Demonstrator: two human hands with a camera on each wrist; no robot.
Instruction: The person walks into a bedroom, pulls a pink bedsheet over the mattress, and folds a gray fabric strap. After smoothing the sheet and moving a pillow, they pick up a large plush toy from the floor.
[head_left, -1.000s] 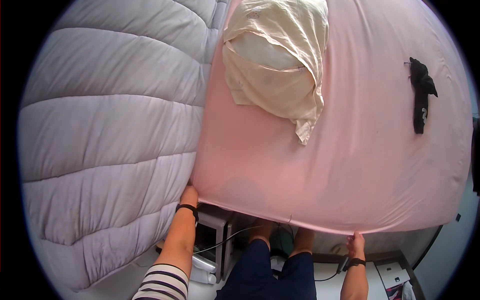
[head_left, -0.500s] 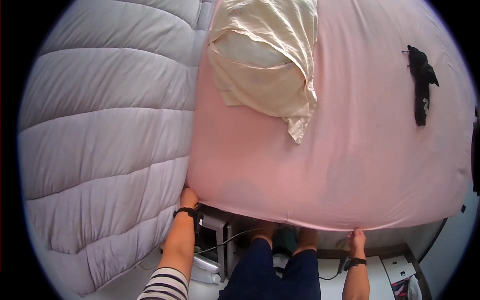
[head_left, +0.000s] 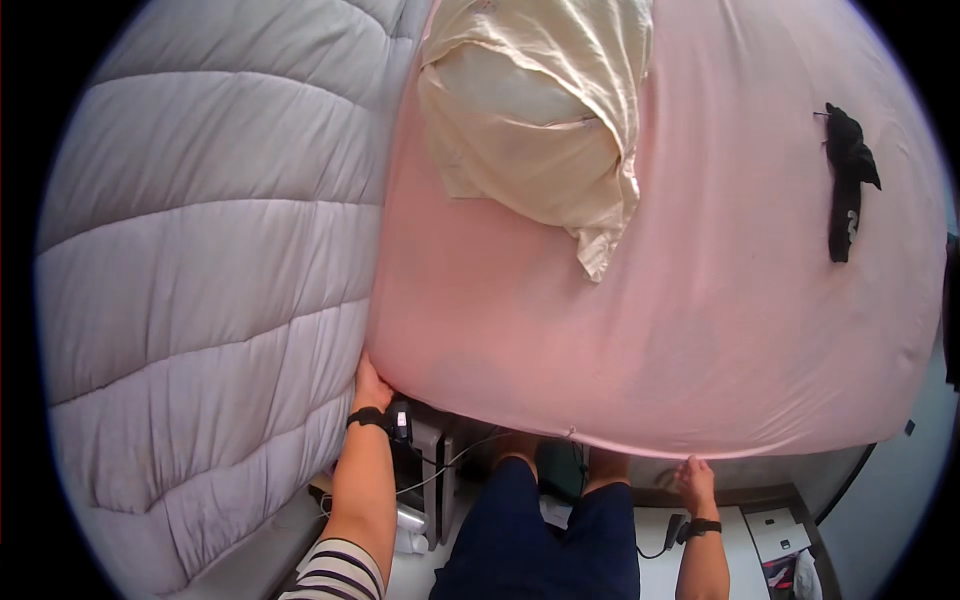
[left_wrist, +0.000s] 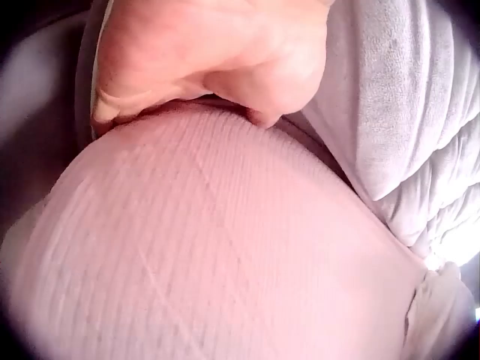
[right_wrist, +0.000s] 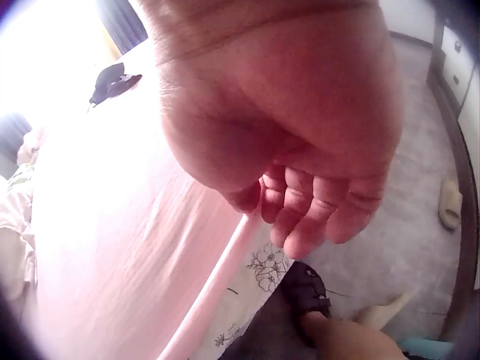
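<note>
A pink bed sheet (head_left: 500,320) covers the mattress, its hem running along the near edge. At the near left corner, my left hand (head_left: 371,386) grips the sheet's edge beside the grey quilt. The left wrist view shows that hand (left_wrist: 214,56) with its thumb and fingers bent over the edge, some fingertips hidden beneath. Further right, my right hand (head_left: 696,483) pinches the hem between thumb and fingers. In the right wrist view the hem stretches taut from the right hand (right_wrist: 277,127), with flower-printed cloth (right_wrist: 268,262) showing below it.
A thick grey quilt (head_left: 210,270) lies along the left side. On the bed are a pillow in a cream pillowcase (head_left: 540,180) and a black cloth item (head_left: 846,190). Under the near edge stand a grey cabinet (head_left: 428,470) and a cable (head_left: 450,463). White drawers (head_left: 775,532) stand at lower right.
My left hand has moved slightly up and left at the corner, showing more of its back. The right hand has shifted a little left, still on the hem. The pillow and black item stay put.
</note>
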